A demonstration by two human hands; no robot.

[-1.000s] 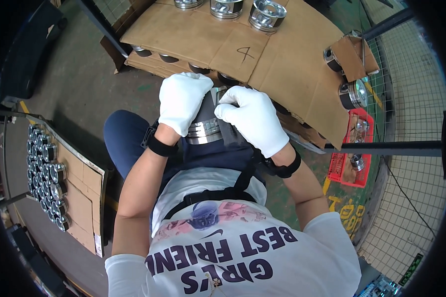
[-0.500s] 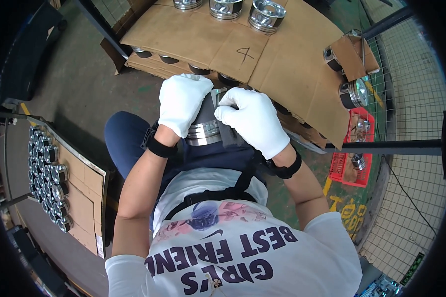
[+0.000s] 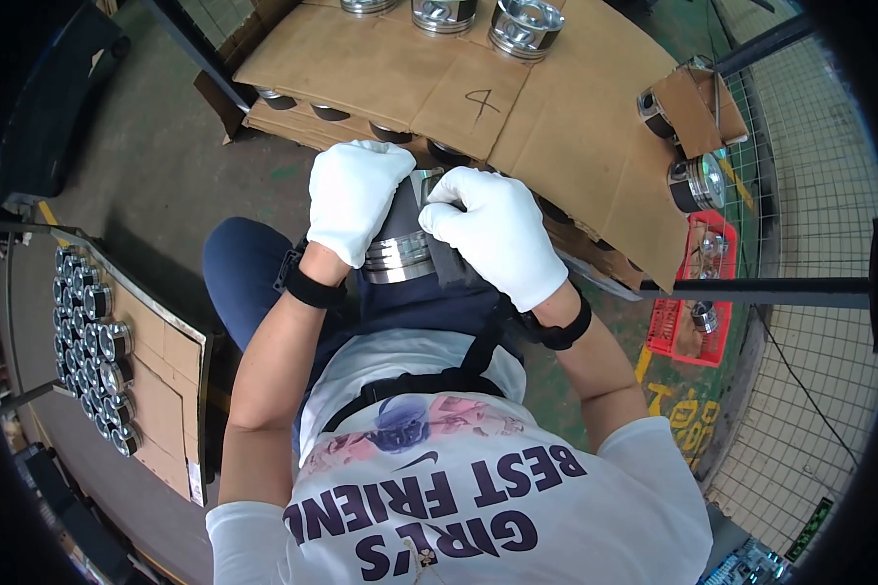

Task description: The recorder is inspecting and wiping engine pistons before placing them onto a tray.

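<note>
White-gloved left hand (image 3: 358,203): I've its fingers curled closed on the left of a piston (image 3: 397,234).
Right hand (image 3: 498,231): mine, bunched around grey cloth (image 3: 447,263) at the piston's right.

Left forearm (image 3: 281,363) and right forearm (image 3: 595,366) angle inward, and we have both white-gloved hands close together, mid-scene! Our left hand (image 3: 359,198) curls over, back of the glove showing, fingertips hidden; our right hand (image 3: 502,237) points far and left, thumb and forefinger bent close. Black bands (image 3: 312,291) hug both wrists.
</note>
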